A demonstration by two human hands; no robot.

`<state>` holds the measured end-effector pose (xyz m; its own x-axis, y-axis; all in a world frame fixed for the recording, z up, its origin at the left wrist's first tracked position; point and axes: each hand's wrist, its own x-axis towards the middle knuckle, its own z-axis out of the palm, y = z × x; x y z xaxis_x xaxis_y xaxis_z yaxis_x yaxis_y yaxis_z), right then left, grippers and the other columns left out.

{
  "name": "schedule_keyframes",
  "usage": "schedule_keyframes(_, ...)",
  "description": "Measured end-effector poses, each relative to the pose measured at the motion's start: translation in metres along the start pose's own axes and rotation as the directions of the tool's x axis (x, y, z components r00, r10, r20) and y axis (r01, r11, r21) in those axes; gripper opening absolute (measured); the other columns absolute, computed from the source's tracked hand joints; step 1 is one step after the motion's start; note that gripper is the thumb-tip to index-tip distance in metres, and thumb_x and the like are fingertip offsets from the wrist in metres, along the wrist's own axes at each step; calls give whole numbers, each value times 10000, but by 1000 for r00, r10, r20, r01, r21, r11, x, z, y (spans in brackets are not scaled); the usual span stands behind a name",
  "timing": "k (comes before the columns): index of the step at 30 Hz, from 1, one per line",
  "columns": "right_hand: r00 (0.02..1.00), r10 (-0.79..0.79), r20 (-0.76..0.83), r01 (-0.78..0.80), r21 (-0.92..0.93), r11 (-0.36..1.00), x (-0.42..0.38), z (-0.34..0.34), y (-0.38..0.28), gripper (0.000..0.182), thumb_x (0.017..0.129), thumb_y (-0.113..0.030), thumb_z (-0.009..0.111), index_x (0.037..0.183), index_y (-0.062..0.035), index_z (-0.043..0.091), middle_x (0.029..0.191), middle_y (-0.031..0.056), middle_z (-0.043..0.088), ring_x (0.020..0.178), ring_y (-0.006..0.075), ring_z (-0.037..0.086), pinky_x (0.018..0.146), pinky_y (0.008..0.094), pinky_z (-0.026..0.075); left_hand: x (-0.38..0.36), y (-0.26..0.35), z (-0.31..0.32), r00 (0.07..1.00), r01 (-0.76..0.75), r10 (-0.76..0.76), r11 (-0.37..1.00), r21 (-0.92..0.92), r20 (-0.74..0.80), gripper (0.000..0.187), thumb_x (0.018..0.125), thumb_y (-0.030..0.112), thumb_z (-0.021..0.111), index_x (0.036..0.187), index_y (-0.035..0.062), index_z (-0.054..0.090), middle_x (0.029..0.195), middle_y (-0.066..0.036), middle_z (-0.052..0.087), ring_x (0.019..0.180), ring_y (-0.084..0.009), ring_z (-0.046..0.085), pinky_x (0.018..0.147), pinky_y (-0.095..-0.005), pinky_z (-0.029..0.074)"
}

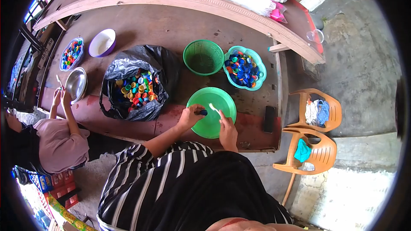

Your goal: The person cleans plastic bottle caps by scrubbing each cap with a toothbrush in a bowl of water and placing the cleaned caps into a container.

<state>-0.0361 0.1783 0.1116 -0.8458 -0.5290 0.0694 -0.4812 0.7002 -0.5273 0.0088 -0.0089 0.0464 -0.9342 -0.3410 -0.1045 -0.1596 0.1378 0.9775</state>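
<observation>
Pinching a blue cap in the left hand and clasping a white brush in the right hand, over a green basin at the table's front edge, toward its right corner.

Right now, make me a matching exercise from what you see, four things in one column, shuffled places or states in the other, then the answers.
1. Dark blue cap
2. White brush
3. Black plastic bag
4. Orange chairs

A. Right of the table
B. In the right fingers
C. Open, multicoloured caps inside
D. In the left fingers

Pairs: 1-D, 2-B, 3-C, 4-A
</observation>
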Motion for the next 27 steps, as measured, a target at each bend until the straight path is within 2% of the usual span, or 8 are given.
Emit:
schedule_keyframes(5,993,60,102,-49,-109,993,1,0,7,424,901,-114,518,1305,-241,510,939,132,566,842,359,590,688,447,466,3,11,-2,998,-54,55,997,59,-7,342,717,88,751,1019,-12,623,877,-125,690,832,-169,666,747,-286,518)
schedule_keyframes(8,999,-11,-39,13,42,999,4,-1,10,424,905,-114,512,1309,-242,504,945,132,568,840,361,592,682,454,466,3,14,-2,995,-81,85,993,88,-42,331,725,114,755,998,-15,618,875,-124,687,807,-166,661,727,-292,518)
schedule_keyframes(11,999,-2,43,2,2,1000,-5,4,9,396,908,-118,513,1287,-233,527,947,132,574,836,365,589,682,448,469,2,4,-1,988,-119,123,992,48,-88,302,743,128,744,990,6,622,868,-118,684,785,-152,658,714,-288,519)
schedule_keyframes(15,999,46,29,-45,-23,999,-3,1,13,380,905,-117,519,1267,-231,548,937,127,577,832,362,588,679,442,470,-1,21,-7,999,30,-30,999,-20,16,344,750,112,738,1046,-1,602,832,-109,667,775,-140,640,694,-278,514)
schedule_keyframes(18,996,-76,-41,81,132,988,-11,0,-1,406,894,-87,531,1274,-229,543,937,124,580,839,363,589,678,434,472,6,-6,2,994,95,-84,978,-185,67,356,766,78,715,1089,5,586,819,-95,663,784,-138,639,690,-274,511)
schedule_keyframes(22,1000,-12,1,12,-88,996,-11,4,20,462,898,-68,525,1323,-244,492,954,106,566,827,346,600,652,428,474,13,-13,8,994,14,16,965,-261,112,331,786,43,689,1095,-2,580,895,-96,661,825,-138,639,709,-278,523)
schedule_keyframes(25,993,-21,-120,33,99,995,-7,-7,15,431,889,-53,523,1284,-223,538,989,112,585,867,335,598,706,413,474,20,-1,3,988,35,-15,991,-129,153,302,789,20,683,1066,-26,571,932,-109,653,845,-152,638,734,-283,538)
schedule_keyframes(27,1000,-25,-17,26,77,997,-12,-13,7,427,893,-52,513,1283,-223,538,998,119,585,873,343,595,713,414,473,18,3,8,991,25,9,966,-256,132,288,788,-5,674,1051,-38,561,916,-107,647,837,-157,637,741,-285,545)
